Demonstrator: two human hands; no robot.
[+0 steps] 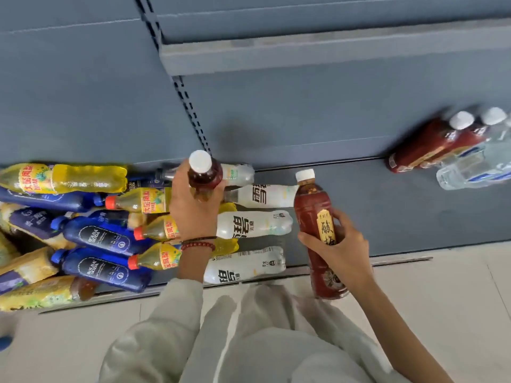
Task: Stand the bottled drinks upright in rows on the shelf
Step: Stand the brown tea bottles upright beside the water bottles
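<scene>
My left hand (pixel 193 205) grips a dark red bottle with a white cap (pixel 204 174), held upright above the pile of lying bottles. My right hand (pixel 341 248) grips a second red tea bottle (pixel 312 214) by its yellow label, above the shelf's front edge. Several white bottles (pixel 254 225) lie on their sides on the grey shelf (pixel 387 205) between my hands. At the far right, red bottles with white caps (pixel 431 142) and clear water bottles (pixel 470 172) stand together on the shelf.
A heap of yellow bottles (pixel 83 178) and blue soda bottles (pixel 102 239) lies on the shelf's left part. An upper shelf (pixel 304 53) juts out above. Pale floor tiles (pixel 442 299) run along the shelf front.
</scene>
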